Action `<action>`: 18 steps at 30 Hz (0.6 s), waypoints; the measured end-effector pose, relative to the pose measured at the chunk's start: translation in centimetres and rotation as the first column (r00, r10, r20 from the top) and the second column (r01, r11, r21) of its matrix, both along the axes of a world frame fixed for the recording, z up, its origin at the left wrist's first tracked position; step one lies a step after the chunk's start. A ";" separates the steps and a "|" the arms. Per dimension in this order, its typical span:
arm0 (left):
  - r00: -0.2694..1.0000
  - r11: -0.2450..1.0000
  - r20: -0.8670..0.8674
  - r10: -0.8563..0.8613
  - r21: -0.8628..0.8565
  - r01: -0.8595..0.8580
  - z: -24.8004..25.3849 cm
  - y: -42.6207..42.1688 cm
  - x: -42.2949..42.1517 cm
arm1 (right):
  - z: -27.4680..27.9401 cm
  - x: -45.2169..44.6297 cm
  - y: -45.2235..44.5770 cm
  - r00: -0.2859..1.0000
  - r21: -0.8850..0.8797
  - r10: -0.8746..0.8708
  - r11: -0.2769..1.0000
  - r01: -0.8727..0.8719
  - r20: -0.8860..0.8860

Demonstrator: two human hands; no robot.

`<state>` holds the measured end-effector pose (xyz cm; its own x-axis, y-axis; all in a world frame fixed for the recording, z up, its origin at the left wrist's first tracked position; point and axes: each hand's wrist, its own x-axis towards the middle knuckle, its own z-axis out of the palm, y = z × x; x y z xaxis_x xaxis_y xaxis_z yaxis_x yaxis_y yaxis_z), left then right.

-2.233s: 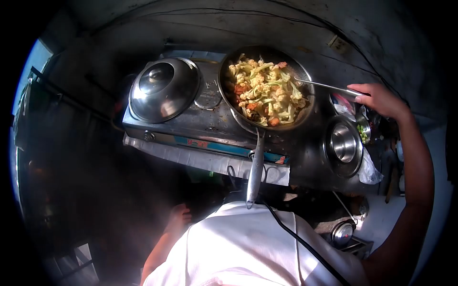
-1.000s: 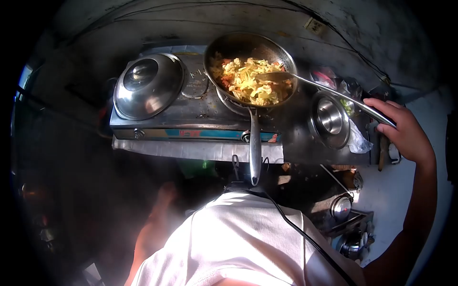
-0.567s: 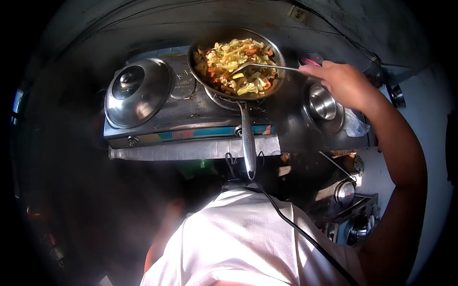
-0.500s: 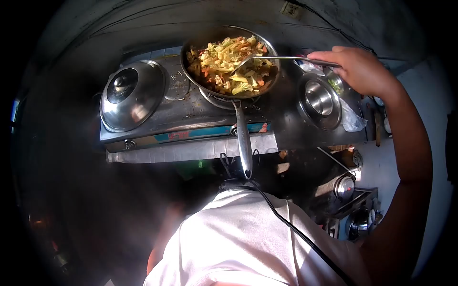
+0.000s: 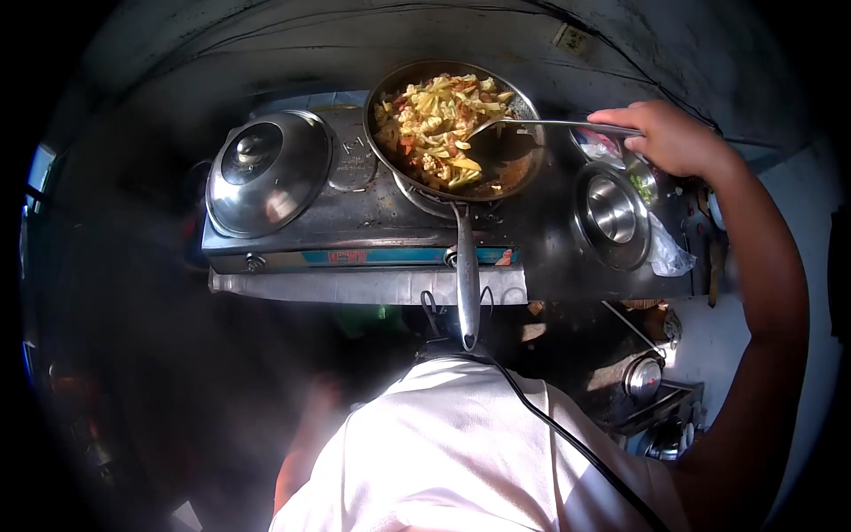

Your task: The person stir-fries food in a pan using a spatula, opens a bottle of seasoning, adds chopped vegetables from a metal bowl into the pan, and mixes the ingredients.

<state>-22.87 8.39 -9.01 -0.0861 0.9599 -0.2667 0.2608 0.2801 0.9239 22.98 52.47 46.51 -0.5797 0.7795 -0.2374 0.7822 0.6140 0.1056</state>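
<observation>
My right hand (image 5: 669, 137) is closed round the handle end of a long metal spatula (image 5: 567, 124). The spatula's head reaches into the frying pan (image 5: 529, 105), against the cooked food. Chopped cauliflower (image 5: 443, 111) with orange and red pieces is heaped on the pan's left side, and some brown bottom shows at the right. The pan sits on the stove's right burner, its metal handle (image 5: 467, 275) pointing at my body, with no hand on it. My left hand (image 5: 326, 390) is a dim blur low beside my shirt; its fingers cannot be made out.
A domed steel lid with a dark knob (image 5: 270, 177) rests on the left of the gas stove (image 5: 372, 226). To the pan's right stand a steel bowl (image 5: 612, 213) and a plastic bag (image 5: 669, 253). A black cable (image 5: 567, 439) runs across my shirt. Steam hazes the left side.
The spatula has pushed the food toward the pan's left, baring the bottom at the right. The whole view has shifted, so the stove appears slightly lower and further right.
</observation>
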 end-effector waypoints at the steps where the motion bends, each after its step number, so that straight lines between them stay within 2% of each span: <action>1: 0.946 0.925 0.152 0.287 -0.300 -0.232 1.5 1.2 0.9 | 0.9 2.1 1.1 0.996 -0.064 0.023 0.998 -0.029 -0.088; 2: 0.793 0.717 0.206 0.573 -0.596 -0.363 2.9 2.1 1.6 | 2.2 2.5 1.5 0.991 -0.097 0.038 0.994 -0.051 -0.132; 3: 0.786 0.711 0.205 0.584 -0.597 -0.372 3.5 2.3 2.0 | 3.4 2.8 1.8 0.983 -0.131 0.050 0.989 -0.074 -0.175; 4: 0.796 0.695 0.174 0.580 -0.615 -0.373 4.0 2.5 2.2 | 5.4 2.4 1.3 0.962 -0.250 -0.217 0.953 0.172 -0.165; 5: 0.806 0.680 0.142 0.575 -0.631 -0.374 4.2 2.4 2.3 | 6.4 2.2 1.3 0.875 -0.361 -0.468 0.842 0.400 -0.123; 8: 0.807 0.661 0.121 0.578 -0.649 -0.376 3.9 1.2 2.9 | 5.5 1.8 3.7 0.870 -0.262 -0.478 0.861 0.437 -0.120; 9: 0.801 0.658 0.118 0.587 -0.646 -0.387 2.0 -0.6 2.5 | 3.9 3.2 6.7 0.901 -0.275 -0.414 0.888 0.368 -0.132; 10: 0.967 0.925 -0.048 0.249 -0.284 -0.252 -1.6 -3.4 1.6 | 1.9 3.1 8.9 0.896 -0.291 -0.427 0.878 0.380 -0.121; 11: 0.980 0.989 -0.182 0.076 -0.113 -0.097 -3.1 -4.7 1.6 | 0.5 3.0 10.1 0.891 -0.306 -0.441 0.868 0.392 -0.111; 12: 0.937 0.997 -0.348 -0.034 0.056 0.058 -4.5 -6.0 1.6 | -0.1 0.7 9.2 0.857 -0.379 -0.499 0.823 0.424 -0.126; 13: 0.909 0.994 -0.415 -0.046 0.072 0.083 -4.8 -6.4 1.7 | -0.7 -1.4 8.0 0.819 -0.451 -0.558 0.770 0.451 -0.133; 14: 0.892 0.992 -0.449 -0.050 0.079 0.095 -4.4 -6.4 1.8 | -1.5 -1.1 8.3 0.821 -0.452 -0.555 0.773 0.446 -0.138; 16: 0.851 0.976 -0.522 -0.052 0.153 0.153 -2.7 -6.2 2.3 | -3.1 -0.9 8.7 0.787 -0.599 -0.568 0.725 0.340 -0.241; 18: 0.829 0.957 -0.557 -0.036 0.219 0.189 0.1 -5.6 3.2 | -1.6 -0.6 7.6 0.831 -0.600 -0.508 0.745 0.293 -0.226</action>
